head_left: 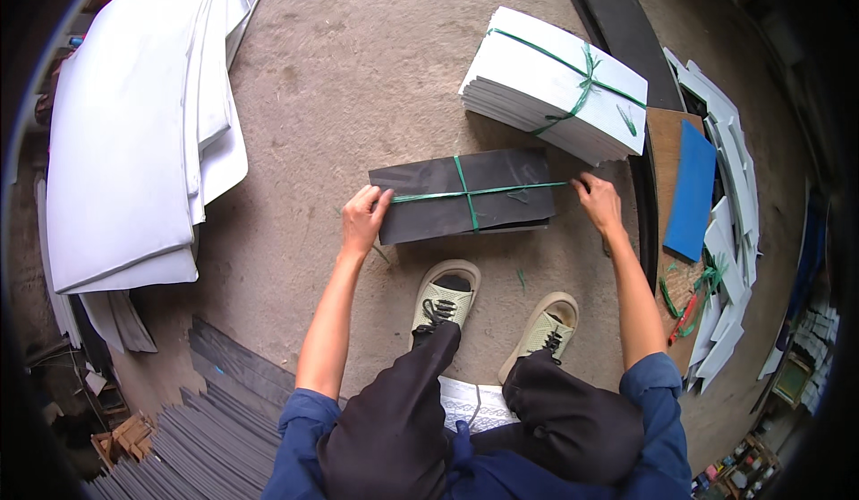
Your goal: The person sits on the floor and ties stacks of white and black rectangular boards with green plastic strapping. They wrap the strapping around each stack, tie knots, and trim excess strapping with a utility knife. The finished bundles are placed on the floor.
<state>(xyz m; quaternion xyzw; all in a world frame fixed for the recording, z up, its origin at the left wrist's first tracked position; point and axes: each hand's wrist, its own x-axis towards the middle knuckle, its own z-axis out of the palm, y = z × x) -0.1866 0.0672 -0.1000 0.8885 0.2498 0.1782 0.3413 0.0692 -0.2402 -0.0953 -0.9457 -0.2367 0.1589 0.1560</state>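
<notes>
A stack of black sheets (pixel 420 218) lies on the floor in front of my feet. Green plastic twine (pixel 503 190) runs along and across its top, crossing near the middle. At the stack's left end my left hand (pixel 363 217) is closed, fingers pinched on the twine by the edge. Off the right end, my right hand (pixel 598 201) pinches the same twine, which stretches taut from the stack to the fingers. Just beyond stands a thicker bundle of white sheets (pixel 537 61), tied with green twine in a knot on top.
Large white sheets (pixel 134 133) are piled at the left. Many dark grey strips (pixel 206 446) lie at the lower left. To the right are a brown board (pixel 660 142), a blue sheet (pixel 689 191), a red-handled tool (pixel 683 319), loose green twine and white offcuts (pixel 734 276). Black sheets (pixel 617 17) lie beyond.
</notes>
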